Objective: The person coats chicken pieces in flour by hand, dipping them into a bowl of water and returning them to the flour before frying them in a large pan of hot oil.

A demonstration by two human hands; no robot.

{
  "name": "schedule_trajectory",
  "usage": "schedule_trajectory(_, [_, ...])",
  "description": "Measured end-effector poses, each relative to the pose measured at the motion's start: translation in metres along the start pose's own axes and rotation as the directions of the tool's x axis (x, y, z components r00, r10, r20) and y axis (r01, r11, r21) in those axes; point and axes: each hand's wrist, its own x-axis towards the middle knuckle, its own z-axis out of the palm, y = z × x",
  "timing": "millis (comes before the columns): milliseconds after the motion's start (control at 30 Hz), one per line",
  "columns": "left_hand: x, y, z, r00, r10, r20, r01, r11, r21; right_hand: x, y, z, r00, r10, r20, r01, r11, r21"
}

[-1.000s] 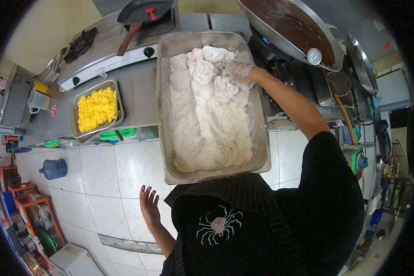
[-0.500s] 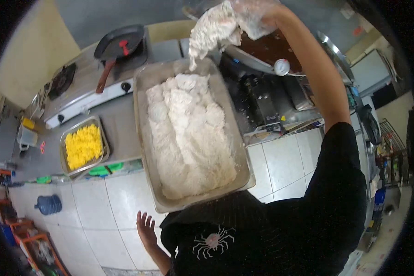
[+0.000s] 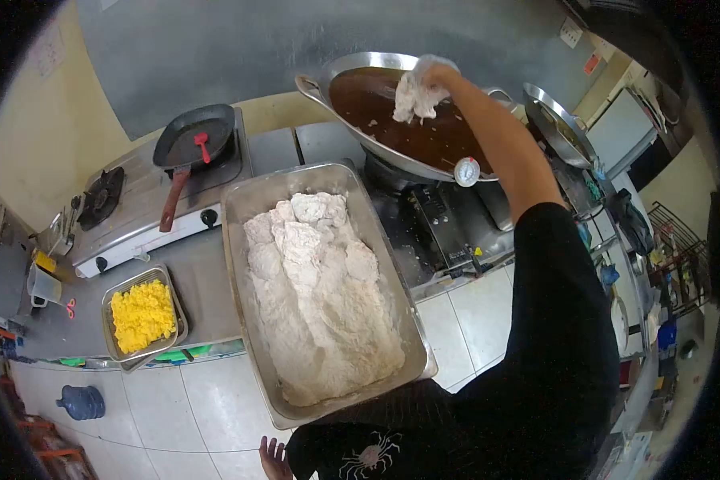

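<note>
My right hand (image 3: 438,74), in a clear plastic glove, is closed on a white flour-coated chicken piece (image 3: 416,98). The piece hangs over a big two-handled wok (image 3: 328,102) of dark brown oil (image 3: 368,92). Nearer my body, a deep metal tray (image 3: 240,276) holds flour (image 3: 328,344) with several coated pieces (image 3: 320,210) at its far end. Low in the view, my left hand (image 3: 274,460) hangs beside the tray's near end, its fingers apart and holding nothing. Part of it is cut off by the frame's bottom edge.
A dial thermometer (image 3: 466,171) sits at the wok's near rim. Left of the tray are a container of yellow crumbly food (image 3: 142,316) and a stove (image 3: 152,236) bearing a square pan (image 3: 180,144) with a red utensil (image 3: 202,147). Another wok (image 3: 556,124) stands at right.
The camera view has tilted up, showing more of the wok. My right hand has carried the coated piece from above the tray's far edge to over the oil. My left hand sits lower in view.
</note>
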Motion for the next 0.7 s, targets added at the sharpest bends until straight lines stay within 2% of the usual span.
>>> schedule_trajectory(33, [-0.004,-0.004,-0.002,0.998,-0.059,0.010,0.060,0.990,-0.130,-0.054,-0.071,-0.027,0.961,-0.175,0.213,0.207,0.968,-0.143])
schedule_trajectory(100, [-0.008,-0.008,-0.002,0.984,-0.167,0.057,0.176,0.908,-0.381,-0.007,-0.047,0.006,0.950,-0.195,0.245,0.238,0.958,-0.160])
schedule_trajectory(133, [-0.008,-0.006,-0.001,0.974,-0.226,0.023,0.210,0.862,-0.460,0.036,-0.016,0.034,0.966,-0.163,0.201,0.189,0.975,-0.116])
schedule_trajectory(167, [-0.007,-0.005,-0.001,0.975,-0.223,0.021,0.207,0.862,-0.462,0.058,0.002,0.047,0.979,-0.128,0.160,0.140,0.988,-0.069])
schedule_trajectory(233, [-0.006,0.004,-0.001,0.925,-0.378,0.035,0.282,0.622,-0.731,0.064,0.010,0.053,0.992,0.071,0.108,-0.075,0.997,0.032])
schedule_trajectory(367, [-0.006,0.022,0.001,0.921,-0.386,0.046,0.264,0.535,-0.803,0.038,0.010,0.049,0.878,0.476,0.053,-0.478,0.865,0.151])
schedule_trajectory(400, [-0.006,0.020,0.002,0.977,-0.210,-0.030,0.157,0.811,-0.564,0.029,0.008,0.046,0.843,0.537,0.043,-0.536,0.827,0.169])
schedule_trajectory(433, [-0.007,0.016,0.001,0.999,-0.013,-0.041,0.002,0.967,-0.253,0.017,0.005,0.042,0.815,0.579,0.036,-0.575,0.797,0.188])
schedule_trajectory(467, [-0.005,0.013,-0.002,0.983,-0.185,-0.003,0.160,0.855,-0.493,0.004,0.002,0.036,0.792,0.610,0.027,-0.602,0.772,0.203])
schedule_trajectory(500, [-0.002,0.010,-0.004,0.983,-0.185,0.002,0.162,0.855,-0.492,-0.011,0.000,0.029,0.773,0.634,0.015,-0.622,0.753,0.213])
schedule_trajectory(567, [0.004,0.014,-0.006,0.922,-0.382,0.062,0.324,0.674,-0.664,-0.039,-0.003,0.011,0.754,0.656,-0.041,-0.640,0.747,0.181])
schedule_trajectory(600, [0.030,-0.045,-0.009,0.879,-0.475,-0.039,0.273,0.569,-0.776,-0.038,0.013,0.010,0.774,0.614,-0.156,-0.618,0.786,0.024])
schedule_trajectory(633, [0.029,-0.071,-0.014,0.932,-0.362,0.020,0.273,0.666,-0.694,-0.030,0.025,0.009,0.801,0.538,-0.261,-0.583,0.800,-0.141])
schedule_trajectory(700, [0.033,-0.030,-0.006,0.916,-0.399,-0.048,0.263,0.687,-0.677,-0.047,0.009,-0.019,0.765,0.445,-0.465,-0.573,0.800,-0.176])
